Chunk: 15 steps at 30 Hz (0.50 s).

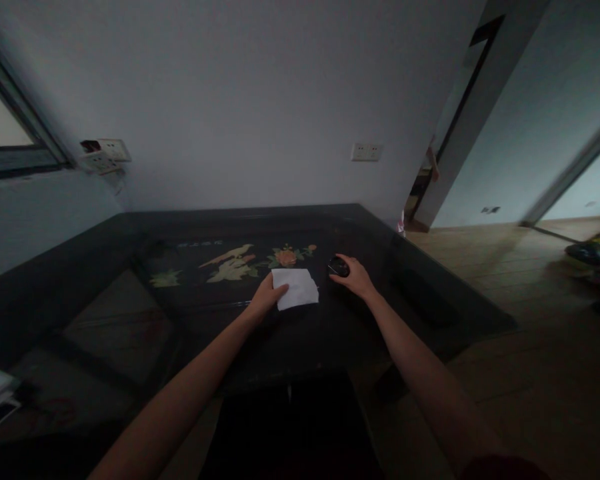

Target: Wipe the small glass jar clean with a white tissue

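Observation:
A white folded cloth or paper (pixel 297 288) lies on a dark glass-topped table (pixel 105 300) with a painted bird-and-flower panel under the glass. My left hand (pixel 269 293) grips the left edge of the white sheet, thumb on top. My right hand (pixel 354 275) is curled over a small dark round object (pixel 338 267) just right of the sheet. The room is dim, so I cannot make out what the dark object is.
A white wall with power sockets (pixel 366 152) stands behind the table. A window (pixel 5 127) is at the left. Wooden floor (pixel 530 320) spreads to the right, with a doorway (pixel 430 180) and a pile of bags (pixel 597 257) at the far right.

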Motion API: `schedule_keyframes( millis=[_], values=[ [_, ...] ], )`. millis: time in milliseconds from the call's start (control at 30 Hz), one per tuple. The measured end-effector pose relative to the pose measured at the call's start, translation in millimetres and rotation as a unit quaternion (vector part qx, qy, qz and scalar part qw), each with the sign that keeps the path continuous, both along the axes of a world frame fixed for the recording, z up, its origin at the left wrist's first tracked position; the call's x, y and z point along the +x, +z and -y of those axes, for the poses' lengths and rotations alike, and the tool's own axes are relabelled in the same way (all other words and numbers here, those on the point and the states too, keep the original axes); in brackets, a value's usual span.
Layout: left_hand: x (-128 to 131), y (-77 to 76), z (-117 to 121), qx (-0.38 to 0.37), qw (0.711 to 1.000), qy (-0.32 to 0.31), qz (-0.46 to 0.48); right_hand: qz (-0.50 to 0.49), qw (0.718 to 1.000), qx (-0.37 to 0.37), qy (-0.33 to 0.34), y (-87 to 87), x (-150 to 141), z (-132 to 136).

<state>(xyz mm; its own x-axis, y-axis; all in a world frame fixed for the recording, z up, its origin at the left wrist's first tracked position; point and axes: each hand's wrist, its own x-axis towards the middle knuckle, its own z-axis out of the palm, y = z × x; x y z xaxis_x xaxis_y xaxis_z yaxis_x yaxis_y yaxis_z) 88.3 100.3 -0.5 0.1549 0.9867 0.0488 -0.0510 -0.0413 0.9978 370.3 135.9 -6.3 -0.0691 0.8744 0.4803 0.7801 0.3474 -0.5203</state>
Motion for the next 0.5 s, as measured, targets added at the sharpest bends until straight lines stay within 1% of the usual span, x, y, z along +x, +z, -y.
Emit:
schedule_keyframes(
  millis=[100, 167, 367, 500],
  values=[
    [0.9, -0.5, 0.1, 0.028, 0.998, -0.005, -0.062, 0.005, 1.000, -0.005, 0.001, -0.7, 0.6, -0.3],
    [1.8, 0.5, 0.9, 0.028, 0.996, -0.008, -0.079, 0.010, 1.000, -0.013, -0.002, -0.3, 0.6, -0.2],
    [4.2, 4.9, 4.1, 0.016, 0.998, -0.008, -0.065, 0.015, 0.999, -0.028, -0.006, 0.5, -0.7, 0.8],
    [4.9, 5.7, 4.0, 0.021, 0.999, 0.011, -0.047, 0.012, 1.000, -0.026, -0.003, -0.1, -1.0, 1.0]
  ],
)
